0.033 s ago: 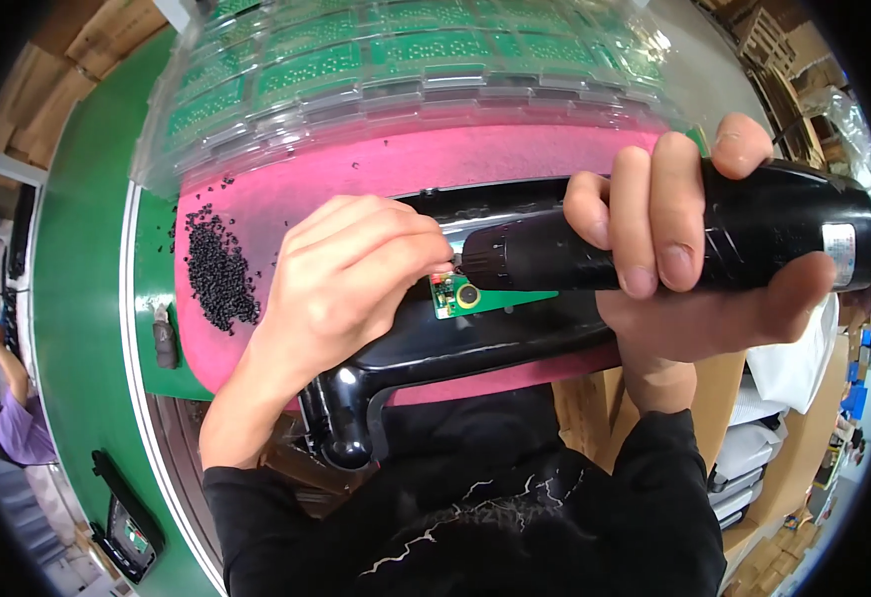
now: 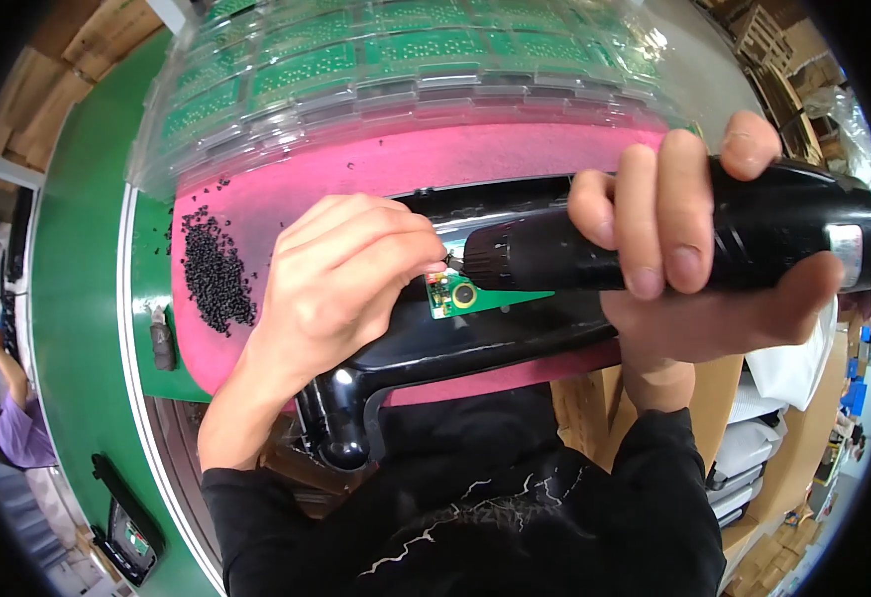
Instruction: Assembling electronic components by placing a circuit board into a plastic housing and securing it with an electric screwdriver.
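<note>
My right hand (image 2: 669,229) is wrapped round a black electric screwdriver (image 2: 545,254) lying nearly level, its nose toward the left. At the nose, the fingertips of my left hand (image 2: 341,274) pinch a small black screw (image 2: 446,260) by the metal bit; the fingers partly hide it. Just below the nose is a green circuit board (image 2: 485,301) with a round, gold-rimmed part. The board sits in a long glossy black plastic housing (image 2: 426,348) with a rounded leg at its near left. The screwdriver covers part of the board and housing.
A heap of small black screws (image 2: 218,274) lies on the pink mat (image 2: 356,164), left of my hand. Clear plastic trays of green boards (image 2: 306,70) stand behind. Another black housing (image 2: 129,527) lies on the green surface at lower left. A person in purple (image 2: 22,428) is far left.
The screwdriver and my right hand have shifted very slightly right, showing more of the metal bit beside my left fingertips. Both grips stay the same.
</note>
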